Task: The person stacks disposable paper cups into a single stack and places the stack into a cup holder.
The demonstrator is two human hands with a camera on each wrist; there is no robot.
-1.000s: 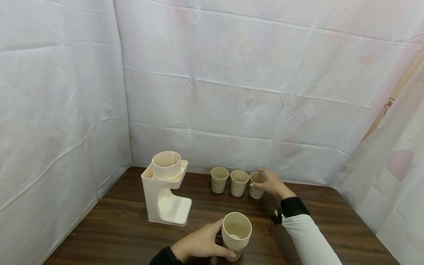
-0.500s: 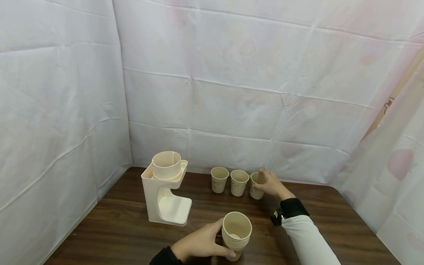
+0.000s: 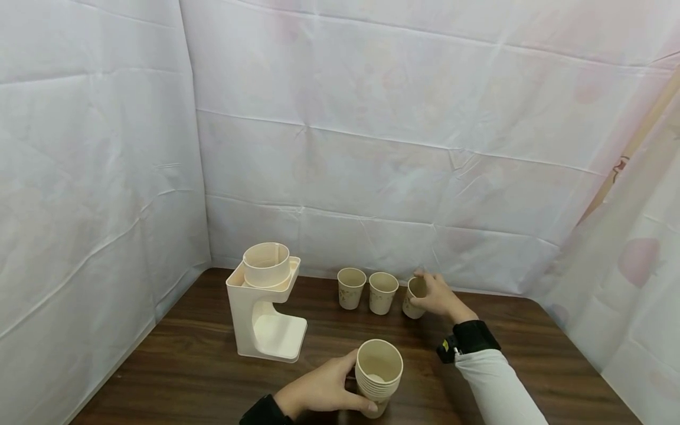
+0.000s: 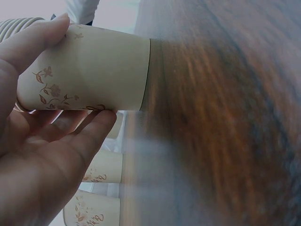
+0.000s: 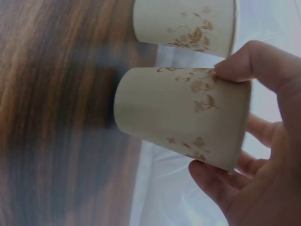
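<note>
Creased white sheeting (image 3: 340, 147) hangs behind and on both sides of a dark wood-grain table (image 3: 180, 342); its faint pink print (image 3: 639, 262), at right, may show fruit.

- Single cups, in back row: three; left cup (image 3: 350, 294), middle cup (image 3: 382, 299), right cup (image 3: 412, 307)
- Stack of cups (image 3: 378, 385): one; several nested rims, too fine to count
- Cream stand (image 3: 244, 321): one
- Round tube (image 3: 267, 276) in stand top: one
- Hands: two; left hand (image 3: 325, 386), right hand (image 3: 441, 296)
- Black wristbands: two; left band (image 3: 265, 411), right band (image 3: 476, 335)
- Table (image 3: 186, 342): one
</note>
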